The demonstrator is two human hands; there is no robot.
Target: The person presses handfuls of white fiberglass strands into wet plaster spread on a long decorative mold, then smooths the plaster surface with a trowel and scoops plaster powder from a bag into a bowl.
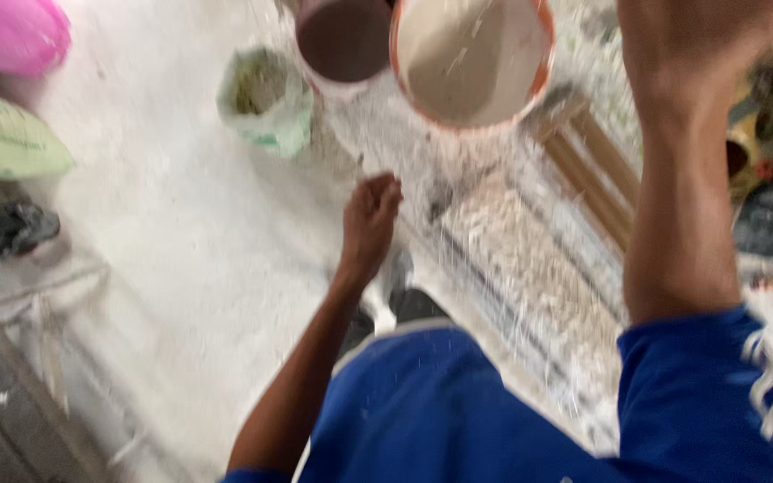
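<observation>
Orange-rimmed bowl (pixel 473 61) of pale, milky liquid sits on the whitened floor (pixel 190 224), and everything else here can be placed from it. Just below and to the left of the bowl hangs the person's left hand (pixel 370 219), fingers curled loosely inward and pressed together, pinching nothing that I can make out. To the right of the bowl the right hand (pixel 700 40) is raised close to the camera; it is blurred and partly cut off by the frame, so I cannot tell whether it is spread or closed. Touching the bowl on its left is a white bucket (pixel 344 40) with dark brown contents, and further left a greenish sack (pixel 266 98) stands open. Below the bowl lies a slatted wooden frame (pixel 539 268) dusted with white. Far left of the bowl are a pink bag (pixel 11 34) and a pale green bag (pixel 6 143).
</observation>
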